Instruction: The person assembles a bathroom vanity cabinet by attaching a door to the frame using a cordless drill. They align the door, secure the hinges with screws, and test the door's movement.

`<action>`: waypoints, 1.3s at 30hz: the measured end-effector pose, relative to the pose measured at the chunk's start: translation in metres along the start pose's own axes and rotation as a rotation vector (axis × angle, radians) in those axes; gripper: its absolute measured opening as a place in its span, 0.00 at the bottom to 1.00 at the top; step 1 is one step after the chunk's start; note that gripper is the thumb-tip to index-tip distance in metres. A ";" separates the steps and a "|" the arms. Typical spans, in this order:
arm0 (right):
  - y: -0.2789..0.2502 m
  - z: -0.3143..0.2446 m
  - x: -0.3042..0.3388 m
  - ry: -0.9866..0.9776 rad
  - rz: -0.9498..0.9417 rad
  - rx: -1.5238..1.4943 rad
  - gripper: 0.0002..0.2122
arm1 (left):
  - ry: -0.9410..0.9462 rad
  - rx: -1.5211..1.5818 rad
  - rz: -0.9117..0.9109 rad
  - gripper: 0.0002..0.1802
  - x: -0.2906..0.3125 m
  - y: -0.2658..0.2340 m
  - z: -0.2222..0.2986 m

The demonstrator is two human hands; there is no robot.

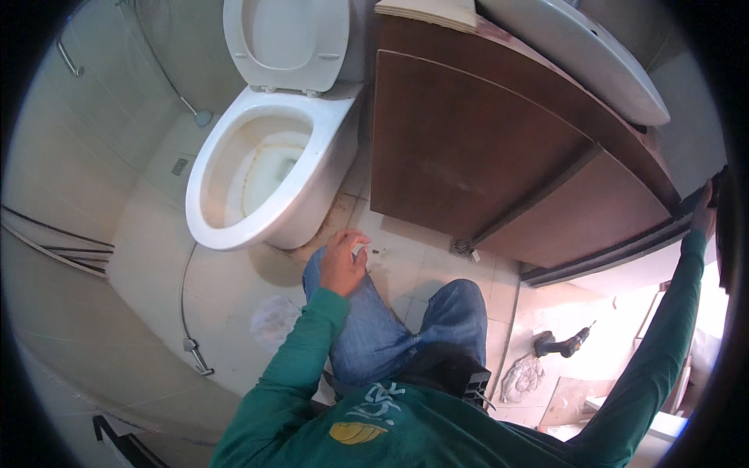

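Note:
My left hand [341, 264] lies over my left knee [314, 274], its fingers curled toward the thumb. A small pale patch shows between finger and thumb; I cannot make out what it is. Out at the far right, my right arm is stretched forward and my right hand [704, 212] grips the dark door frame [690, 204] beside the cabinet. Part of that hand is lost in the dark rim of the view. In front of my left hand stands a white toilet [261, 175] with its lid [290, 35] raised.
A brown vanity cabinet [468, 132] with a white basin [593, 54] stands ahead right. Past the threshold lie a cordless drill [563, 343] and a crumpled plastic bag [521, 380]. A hose with a spray head [201, 366] lies left; a floor drain [462, 248] sits near the cabinet.

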State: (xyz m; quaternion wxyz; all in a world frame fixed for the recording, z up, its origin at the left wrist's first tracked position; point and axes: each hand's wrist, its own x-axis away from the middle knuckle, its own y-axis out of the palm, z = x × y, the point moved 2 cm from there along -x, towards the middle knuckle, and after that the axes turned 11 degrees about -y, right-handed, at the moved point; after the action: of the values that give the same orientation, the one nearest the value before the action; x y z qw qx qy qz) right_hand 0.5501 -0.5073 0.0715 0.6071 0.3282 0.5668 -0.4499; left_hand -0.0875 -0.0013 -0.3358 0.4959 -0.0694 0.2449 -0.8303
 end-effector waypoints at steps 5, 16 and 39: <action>0.013 0.000 -0.006 0.325 -0.341 0.127 0.59 | 0.415 -0.076 0.302 0.06 -0.057 -0.047 0.048; 0.027 0.042 0.002 0.486 -0.363 0.215 0.69 | -1.107 1.231 0.336 0.27 -0.102 0.131 -0.097; -0.019 -0.023 -0.020 -1.320 -1.445 1.858 0.30 | -1.297 1.663 0.127 0.27 -0.113 0.192 -0.117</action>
State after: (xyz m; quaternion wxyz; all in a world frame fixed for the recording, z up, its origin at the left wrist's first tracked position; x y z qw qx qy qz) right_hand 0.5247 -0.4902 0.0897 -0.0516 -0.0308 -0.2960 -0.9533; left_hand 0.0789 0.0604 -0.5142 0.4657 -0.1252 -0.7098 -0.5134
